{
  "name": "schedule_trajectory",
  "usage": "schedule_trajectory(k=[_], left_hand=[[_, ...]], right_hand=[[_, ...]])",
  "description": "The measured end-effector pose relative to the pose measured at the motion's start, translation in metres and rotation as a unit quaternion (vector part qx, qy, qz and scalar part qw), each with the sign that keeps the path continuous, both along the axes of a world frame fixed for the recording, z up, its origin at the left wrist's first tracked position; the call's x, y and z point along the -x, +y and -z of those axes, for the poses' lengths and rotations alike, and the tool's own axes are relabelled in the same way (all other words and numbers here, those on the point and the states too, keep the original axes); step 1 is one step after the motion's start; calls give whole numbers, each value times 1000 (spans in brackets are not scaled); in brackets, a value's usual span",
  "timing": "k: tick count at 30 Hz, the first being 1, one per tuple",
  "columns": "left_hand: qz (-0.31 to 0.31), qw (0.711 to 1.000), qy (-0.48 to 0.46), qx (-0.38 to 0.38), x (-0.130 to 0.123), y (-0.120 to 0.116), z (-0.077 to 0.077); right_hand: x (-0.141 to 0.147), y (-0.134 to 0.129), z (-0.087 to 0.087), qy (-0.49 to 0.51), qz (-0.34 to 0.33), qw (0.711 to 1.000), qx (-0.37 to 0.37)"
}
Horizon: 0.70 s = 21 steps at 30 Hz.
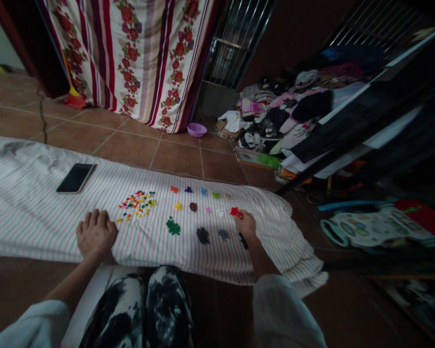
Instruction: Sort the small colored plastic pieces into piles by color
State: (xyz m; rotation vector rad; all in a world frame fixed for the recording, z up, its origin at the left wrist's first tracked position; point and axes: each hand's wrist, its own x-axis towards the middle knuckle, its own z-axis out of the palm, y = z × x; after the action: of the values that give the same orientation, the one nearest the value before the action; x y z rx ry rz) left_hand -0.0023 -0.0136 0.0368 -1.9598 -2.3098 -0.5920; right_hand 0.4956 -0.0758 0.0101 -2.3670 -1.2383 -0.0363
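Note:
On a striped cloth [145, 251], small coloured pieces lie in separate piles. My right hand [247, 226] is at the red pile [234, 211], its fingers closed together at that pile's right edge; what they pinch is too small to tell. Flat on the cloth at the left rests my left hand [96, 232], fingers apart, holding nothing. A mixed-colour pile [139, 203] is to its upper right. Between the hands are green [173, 226], black [202, 235], grey [223, 234], brown [193, 207], yellow [178, 206] and orange [174, 189] piles, among several others.
A phone [75, 178] lies on the cloth beyond my left hand. A small black object [243, 240] is beside my right wrist. On the floor past the cloth are a purple basin [196, 129] and a heap of clothes [275, 108]. My knees [168, 299] are at the near edge.

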Motion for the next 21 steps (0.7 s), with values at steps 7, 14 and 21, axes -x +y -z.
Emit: schedule_trajectory(k=[7,14,21], left_hand=[[-4,1000,6,15,-1,0,-3],[-5,1000,23,-3,2,2,6],[0,1000,12,-21,4,4,14]], right_hand=[[-3,0,-5,1,-14,1000,3],[-3,1,-5,-7,0,1000,16],[5,-2,-14,-24,-34,998,-46]])
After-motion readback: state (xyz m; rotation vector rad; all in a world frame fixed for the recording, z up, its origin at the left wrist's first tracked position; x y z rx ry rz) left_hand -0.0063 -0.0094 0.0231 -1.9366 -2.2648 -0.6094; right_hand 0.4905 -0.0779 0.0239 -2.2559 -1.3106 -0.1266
